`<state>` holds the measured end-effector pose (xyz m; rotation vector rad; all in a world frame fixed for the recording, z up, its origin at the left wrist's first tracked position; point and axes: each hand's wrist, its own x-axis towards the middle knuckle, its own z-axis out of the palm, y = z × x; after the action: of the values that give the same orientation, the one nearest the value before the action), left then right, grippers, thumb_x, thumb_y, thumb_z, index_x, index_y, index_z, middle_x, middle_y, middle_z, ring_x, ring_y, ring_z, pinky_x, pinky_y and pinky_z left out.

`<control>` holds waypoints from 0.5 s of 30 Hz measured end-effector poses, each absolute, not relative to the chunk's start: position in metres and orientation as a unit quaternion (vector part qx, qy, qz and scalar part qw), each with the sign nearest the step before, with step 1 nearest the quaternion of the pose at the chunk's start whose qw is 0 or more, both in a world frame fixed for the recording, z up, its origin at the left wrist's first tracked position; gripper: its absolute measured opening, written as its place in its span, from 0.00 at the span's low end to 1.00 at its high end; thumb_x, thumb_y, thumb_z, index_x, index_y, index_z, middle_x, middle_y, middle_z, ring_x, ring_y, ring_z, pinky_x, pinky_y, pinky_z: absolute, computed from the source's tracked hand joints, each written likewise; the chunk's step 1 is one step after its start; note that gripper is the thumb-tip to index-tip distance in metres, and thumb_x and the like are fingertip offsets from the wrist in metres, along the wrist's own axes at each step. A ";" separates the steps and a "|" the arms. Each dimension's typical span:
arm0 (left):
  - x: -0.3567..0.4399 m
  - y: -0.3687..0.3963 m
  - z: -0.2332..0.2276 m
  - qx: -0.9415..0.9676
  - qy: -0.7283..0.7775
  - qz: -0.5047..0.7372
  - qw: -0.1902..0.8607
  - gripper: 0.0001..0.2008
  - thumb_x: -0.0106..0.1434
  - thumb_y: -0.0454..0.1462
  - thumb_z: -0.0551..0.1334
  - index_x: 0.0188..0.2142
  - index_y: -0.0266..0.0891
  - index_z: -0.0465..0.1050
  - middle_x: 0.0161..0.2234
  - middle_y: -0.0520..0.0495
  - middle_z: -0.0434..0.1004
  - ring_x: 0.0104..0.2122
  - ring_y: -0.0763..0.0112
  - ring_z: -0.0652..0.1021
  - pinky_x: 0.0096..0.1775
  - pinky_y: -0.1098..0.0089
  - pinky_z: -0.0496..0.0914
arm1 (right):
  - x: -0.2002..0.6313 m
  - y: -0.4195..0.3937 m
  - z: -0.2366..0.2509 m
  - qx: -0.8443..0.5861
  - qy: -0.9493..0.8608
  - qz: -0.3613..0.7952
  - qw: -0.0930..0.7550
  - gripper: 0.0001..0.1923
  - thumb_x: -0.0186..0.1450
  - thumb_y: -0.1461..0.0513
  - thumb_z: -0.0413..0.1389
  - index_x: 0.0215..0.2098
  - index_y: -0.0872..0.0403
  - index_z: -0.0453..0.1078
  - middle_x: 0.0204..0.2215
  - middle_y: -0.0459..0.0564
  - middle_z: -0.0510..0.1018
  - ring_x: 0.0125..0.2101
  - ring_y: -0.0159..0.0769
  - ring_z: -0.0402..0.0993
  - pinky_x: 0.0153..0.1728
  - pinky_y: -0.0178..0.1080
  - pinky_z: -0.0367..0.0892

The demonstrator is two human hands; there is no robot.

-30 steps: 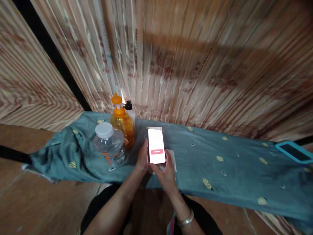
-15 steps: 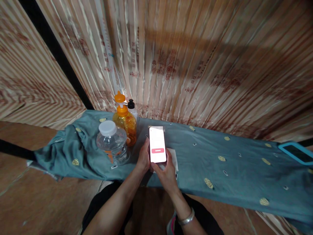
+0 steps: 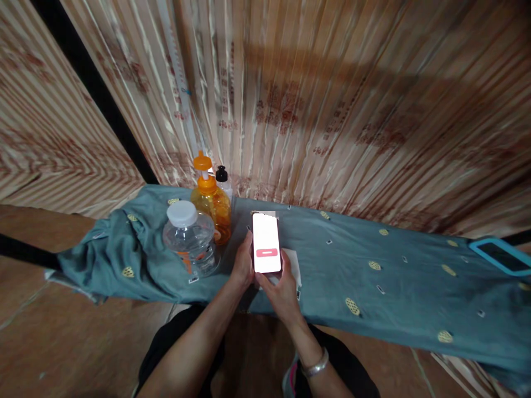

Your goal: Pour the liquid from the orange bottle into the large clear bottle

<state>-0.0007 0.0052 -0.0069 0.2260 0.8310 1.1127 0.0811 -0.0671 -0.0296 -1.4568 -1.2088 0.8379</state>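
A smartphone (image 3: 266, 235) with a bright white screen and a red bar near its bottom is held between both hands, above the cloth-covered surface. My left hand (image 3: 244, 262) grips its left edge, fingers partly hidden behind it. Along the right edge and lower corner, my right hand (image 3: 280, 284) is closed on the same phone, its thumb by the bottom edge. Under the phone and the right hand lies a white sheet (image 3: 295, 265), mostly covered. A silver bracelet (image 3: 316, 363) circles my right wrist.
Left of the hands stand a clear plastic jar (image 3: 189, 240) with a white lid, an orange pump bottle (image 3: 211, 207) and a black-capped bottle (image 3: 223, 178). A blue-framed dark device (image 3: 500, 256) lies far right on the green cloth (image 3: 332, 265). Behind hangs a pleated curtain (image 3: 282, 110).
The whole view has shifted very slightly. Both hands still hold the phone in the same way, and its screen looks the same.
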 end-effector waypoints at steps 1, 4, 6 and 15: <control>-0.001 0.005 -0.006 0.105 0.385 0.514 0.759 0.22 0.63 0.48 0.56 0.42 0.30 0.74 0.28 0.42 0.81 0.30 0.62 0.81 0.37 0.64 0.76 | 0.081 -0.067 -0.029 -0.606 -0.501 0.348 0.510 0.38 0.55 0.60 0.61 0.59 0.55 0.51 0.51 0.57 0.71 0.49 0.45 0.70 0.51 0.49 0.65; 0.000 0.005 -0.004 0.108 0.394 0.513 0.755 0.21 0.64 0.47 0.55 0.41 0.30 0.74 0.27 0.42 0.81 0.30 0.63 0.81 0.38 0.64 0.76 | 0.081 -0.067 -0.026 -0.604 -0.503 0.346 0.511 0.37 0.55 0.60 0.61 0.59 0.55 0.52 0.50 0.56 0.72 0.48 0.43 0.70 0.50 0.47 0.65; 0.000 0.005 -0.003 0.112 0.394 0.514 0.754 0.21 0.65 0.46 0.53 0.41 0.30 0.74 0.27 0.42 0.81 0.30 0.63 0.81 0.38 0.65 0.76 | 0.080 -0.068 -0.024 -0.606 -0.504 0.344 0.510 0.37 0.55 0.60 0.61 0.59 0.55 0.52 0.49 0.56 0.72 0.47 0.42 0.71 0.49 0.46 0.66; 0.001 0.006 -0.005 0.112 0.399 0.512 0.752 0.21 0.66 0.46 0.52 0.41 0.30 0.74 0.27 0.42 0.81 0.29 0.63 0.81 0.38 0.65 0.76 | 0.082 -0.067 -0.022 -0.617 -0.506 0.334 0.502 0.38 0.55 0.60 0.61 0.60 0.56 0.51 0.50 0.57 0.72 0.47 0.43 0.70 0.49 0.46 0.66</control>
<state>0.0014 0.0060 -0.0047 0.2456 0.8705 1.1188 0.0817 -0.0671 -0.0225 -1.4905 -1.2233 0.8067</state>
